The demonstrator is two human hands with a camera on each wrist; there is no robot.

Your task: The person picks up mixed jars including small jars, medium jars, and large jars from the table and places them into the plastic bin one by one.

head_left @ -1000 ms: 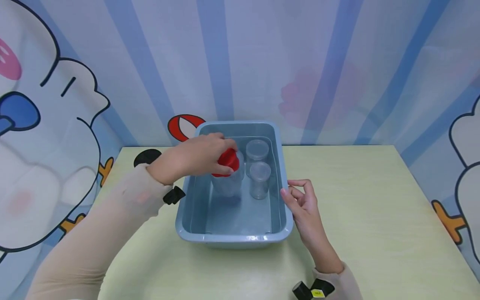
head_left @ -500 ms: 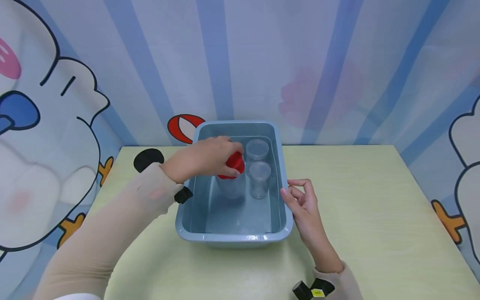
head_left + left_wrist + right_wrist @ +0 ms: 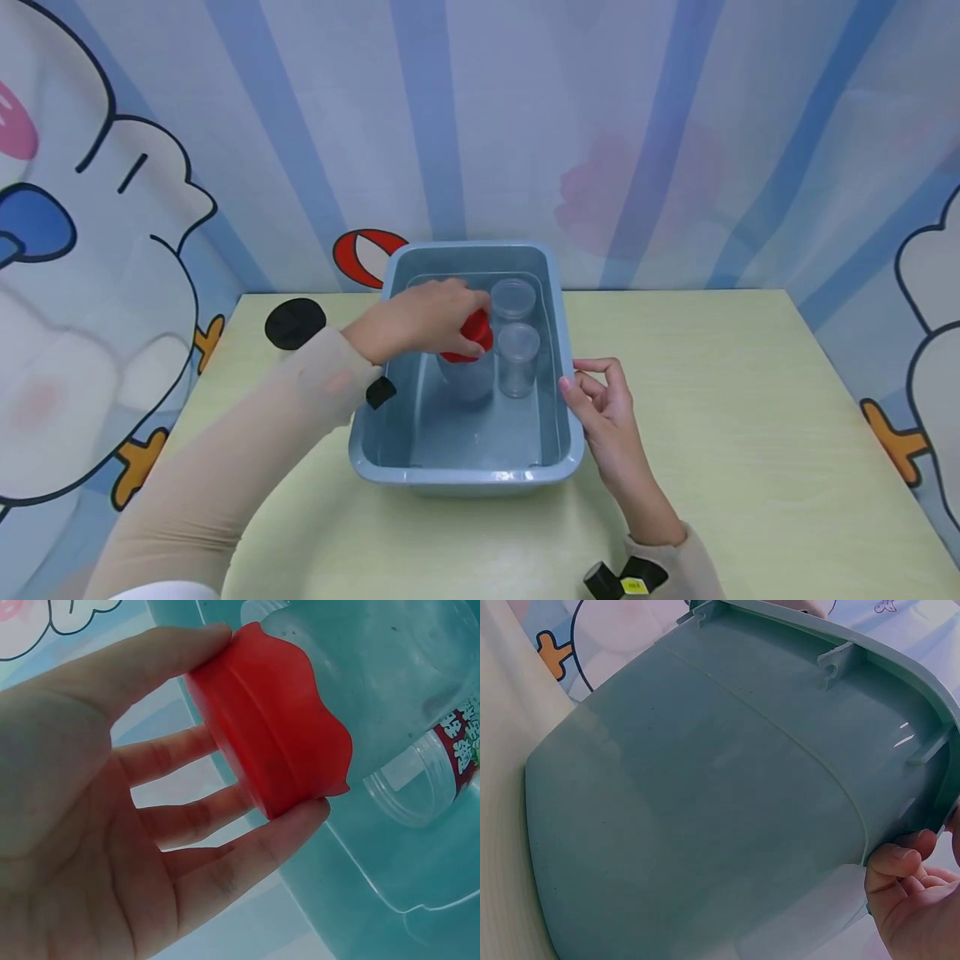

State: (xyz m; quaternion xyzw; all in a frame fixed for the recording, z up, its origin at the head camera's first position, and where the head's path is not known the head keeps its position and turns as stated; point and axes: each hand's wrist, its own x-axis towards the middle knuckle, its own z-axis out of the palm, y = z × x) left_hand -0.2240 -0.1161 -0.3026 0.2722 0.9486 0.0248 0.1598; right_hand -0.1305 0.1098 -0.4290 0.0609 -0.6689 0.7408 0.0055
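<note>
In the head view, my left hand (image 3: 420, 317) reaches into a blue-grey plastic basin (image 3: 465, 477). Its thumb and fingers grip a red lid (image 3: 477, 335) on a translucent jar (image 3: 468, 382). The left wrist view shows the lid's wavy edge, with the thumb on one side and fingers on the other. Just right of that jar stand two smaller clear jars, a rear one (image 3: 513, 298) and a front one (image 3: 519, 358). My right hand (image 3: 611, 417) pinches the basin's right rim between thumb and fingers; the right wrist view shows it against the basin's outer wall (image 3: 705, 795).
The basin stands on a pale yellow-green table (image 3: 720, 433). A cartoon-printed backdrop (image 3: 510, 125) rises behind the table and on both sides. Inside, the basin's bare floor (image 3: 472, 437) shows in front of the jars.
My left hand has shifted to the right and slightly nearer, bringing the red-lidded jar closer to the two small jars. My right hand stays on the rim.
</note>
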